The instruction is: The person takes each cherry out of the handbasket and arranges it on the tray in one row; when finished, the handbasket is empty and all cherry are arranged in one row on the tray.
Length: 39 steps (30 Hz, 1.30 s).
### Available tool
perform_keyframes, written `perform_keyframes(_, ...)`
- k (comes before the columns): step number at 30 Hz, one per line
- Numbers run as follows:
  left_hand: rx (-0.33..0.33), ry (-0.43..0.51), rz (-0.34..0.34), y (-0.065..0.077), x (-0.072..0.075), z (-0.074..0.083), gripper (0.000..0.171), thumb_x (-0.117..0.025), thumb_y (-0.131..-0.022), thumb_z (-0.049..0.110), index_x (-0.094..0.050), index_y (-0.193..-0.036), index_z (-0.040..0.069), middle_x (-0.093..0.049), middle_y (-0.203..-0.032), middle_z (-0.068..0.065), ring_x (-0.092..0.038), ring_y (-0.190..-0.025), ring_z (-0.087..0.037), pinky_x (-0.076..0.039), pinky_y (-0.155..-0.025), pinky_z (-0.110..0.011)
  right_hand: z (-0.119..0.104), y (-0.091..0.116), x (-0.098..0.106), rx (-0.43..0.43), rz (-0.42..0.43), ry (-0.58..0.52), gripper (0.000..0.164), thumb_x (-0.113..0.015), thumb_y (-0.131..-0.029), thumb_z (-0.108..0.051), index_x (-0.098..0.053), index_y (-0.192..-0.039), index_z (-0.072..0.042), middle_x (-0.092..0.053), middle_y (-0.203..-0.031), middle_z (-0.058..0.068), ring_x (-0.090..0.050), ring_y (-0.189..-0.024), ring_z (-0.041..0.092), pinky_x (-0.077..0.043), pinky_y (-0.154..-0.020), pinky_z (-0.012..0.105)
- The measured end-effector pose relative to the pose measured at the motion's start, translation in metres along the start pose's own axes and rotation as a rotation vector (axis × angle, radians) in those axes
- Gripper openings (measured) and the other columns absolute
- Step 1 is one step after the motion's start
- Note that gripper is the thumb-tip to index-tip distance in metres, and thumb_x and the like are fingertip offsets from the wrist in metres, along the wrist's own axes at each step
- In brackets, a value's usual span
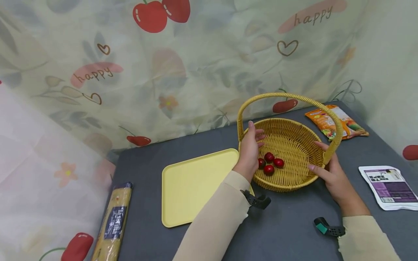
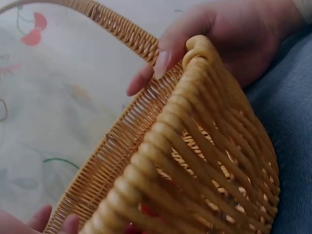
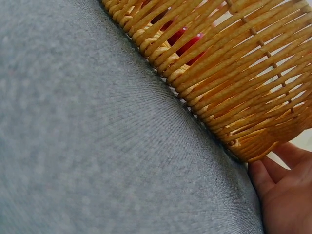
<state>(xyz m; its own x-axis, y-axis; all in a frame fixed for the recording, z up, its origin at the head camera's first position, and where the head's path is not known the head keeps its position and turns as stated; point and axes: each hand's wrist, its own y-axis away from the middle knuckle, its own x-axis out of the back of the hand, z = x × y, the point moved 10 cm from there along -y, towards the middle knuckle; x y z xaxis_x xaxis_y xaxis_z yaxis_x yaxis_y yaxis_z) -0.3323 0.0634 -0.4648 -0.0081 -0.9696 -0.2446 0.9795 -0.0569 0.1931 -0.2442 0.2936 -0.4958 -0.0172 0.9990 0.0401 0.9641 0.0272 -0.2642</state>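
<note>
A yellow wicker basket [image 1: 294, 145] with a tall arched handle is on the grey table, held from both sides. My left hand [image 1: 249, 152] is at its left rim, thumb up and fingers reaching over the edge inside. My right hand [image 1: 333, 177] grips the right side near the handle's foot. Its thumb lies over the rim, as the left wrist view also shows with the right hand [image 2: 234, 44] at the top. Several small dark-red round fruits, like cherries [image 1: 269, 169], lie in the basket's left part. In the right wrist view the woven wall [image 3: 219, 78] meets the cloth.
Left of the basket lies a pale yellow tray [image 1: 196, 188], partly beneath my left forearm. A long noodle-like packet [image 1: 114, 221] is at the table's left edge. An orange snack bag [image 1: 336, 121] sits behind right, and a white and purple pouch [image 1: 388, 186] at the right.
</note>
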Motion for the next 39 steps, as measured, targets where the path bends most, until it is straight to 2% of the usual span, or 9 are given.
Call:
perform_keyframes(6, 0.092, 0.011, 0.074, -0.006, 0.001, -0.014, 0.050, -0.051, -0.116, 0.044, -0.069, -0.132, 0.000, -0.063, -0.131, -0.017, -0.054, -0.124, -0.042, -0.038, -0.111, -0.055, -0.001, -0.001, -0.002, -0.001, -0.005, 0.004, 0.074, -0.058, -0.108, 0.005, -0.026, -0.172, -0.016, -0.028, -0.161, 0.026, -0.046, -0.138, 0.022, -0.045, -0.097, 0.015)
perform_keyframes(11, 0.110, -0.138, 0.080, -0.005, -0.001, -0.019, 0.021, -0.067, -0.106, 0.010, -0.071, -0.126, 0.003, -0.063, -0.118, -0.007, -0.056, -0.110, -0.027, -0.042, -0.105, -0.048, -0.001, -0.001, -0.002, 0.009, 0.002, 0.001, 0.074, -0.058, -0.107, 0.007, -0.028, -0.171, -0.014, -0.031, -0.159, 0.023, -0.048, -0.135, 0.022, -0.046, -0.095, 0.015)
perform_keyframes(14, 0.126, -0.238, 0.081, -0.003, -0.002, -0.021, 0.031, -0.072, -0.095, -0.004, -0.073, -0.125, 0.004, -0.063, -0.108, -0.003, -0.057, -0.095, -0.020, -0.048, -0.090, -0.040, -0.001, -0.002, -0.003, 0.007, 0.002, 0.005, 0.075, -0.058, -0.106, 0.007, -0.027, -0.171, -0.014, -0.031, -0.159, 0.022, -0.048, -0.135, 0.021, -0.046, -0.095, 0.016)
perform_keyframes(18, 0.149, -0.328, 0.078, -0.002, -0.005, -0.024, 0.044, -0.074, -0.084, -0.016, -0.075, -0.123, 0.004, -0.063, -0.091, -0.007, -0.053, -0.073, -0.020, -0.045, -0.068, -0.035, -0.001, -0.003, -0.001, 0.000, 0.004, 0.016, 0.075, -0.058, -0.106, 0.007, -0.027, -0.171, -0.014, -0.030, -0.159, 0.023, -0.049, -0.134, 0.020, -0.047, -0.094, 0.015)
perform_keyframes(23, 0.176, -0.522, 0.091, -0.002, -0.008, -0.025, 0.045, -0.080, -0.082, -0.016, -0.078, -0.117, 0.012, -0.063, -0.091, -0.002, -0.053, -0.076, -0.018, -0.046, -0.065, -0.034, -0.002, -0.002, 0.002, 0.008, 0.010, 0.021, 0.075, -0.058, -0.106, 0.007, -0.028, -0.171, -0.015, -0.031, -0.159, 0.024, -0.050, -0.133, 0.019, -0.047, -0.093, 0.015)
perform_keyframes(27, 0.161, -0.716, 0.103, -0.002, -0.009, -0.025, 0.034, -0.082, -0.086, -0.009, -0.079, -0.108, 0.016, -0.063, -0.092, 0.002, -0.055, -0.084, -0.019, -0.050, -0.072, -0.035, -0.001, -0.002, 0.003, 0.020, 0.009, -0.001, 0.075, -0.058, -0.106, 0.009, -0.029, -0.170, -0.014, -0.033, -0.156, 0.022, -0.052, -0.131, 0.016, -0.048, -0.092, 0.015)
perform_keyframes(30, 0.150, -0.788, 0.112, -0.001, -0.008, -0.023, 0.026, -0.083, -0.089, -0.004, -0.079, -0.104, 0.017, -0.063, -0.092, 0.003, -0.056, -0.088, -0.020, -0.052, -0.075, -0.035, 0.001, -0.001, 0.002, 0.024, 0.006, -0.015, 0.075, -0.058, -0.105, 0.010, -0.029, -0.170, -0.014, -0.032, -0.156, 0.022, -0.052, -0.131, 0.015, -0.049, -0.091, 0.015)
perform_keyframes(33, 0.131, -0.770, 0.127, 0.000, -0.007, -0.021, 0.022, -0.080, -0.093, -0.001, -0.079, -0.106, 0.017, -0.064, -0.091, 0.003, -0.057, -0.087, -0.018, -0.051, -0.075, -0.034, 0.001, -0.001, 0.000, 0.020, 0.002, -0.013, 0.076, -0.058, -0.105, 0.009, -0.028, -0.171, -0.014, -0.030, -0.158, 0.022, -0.050, -0.132, 0.017, -0.049, -0.091, 0.015)
perform_keyframes(39, -0.001, -0.541, 0.160, -0.001, -0.008, -0.012, 0.011, -0.078, -0.102, 0.009, -0.079, -0.112, 0.012, -0.064, -0.088, 0.006, -0.060, -0.078, -0.010, -0.051, -0.072, -0.030, 0.001, -0.001, 0.000, 0.016, 0.001, 0.013, 0.076, -0.058, -0.106, 0.008, -0.027, -0.171, -0.015, -0.030, -0.158, 0.022, -0.048, -0.132, 0.019, -0.046, -0.093, 0.015)
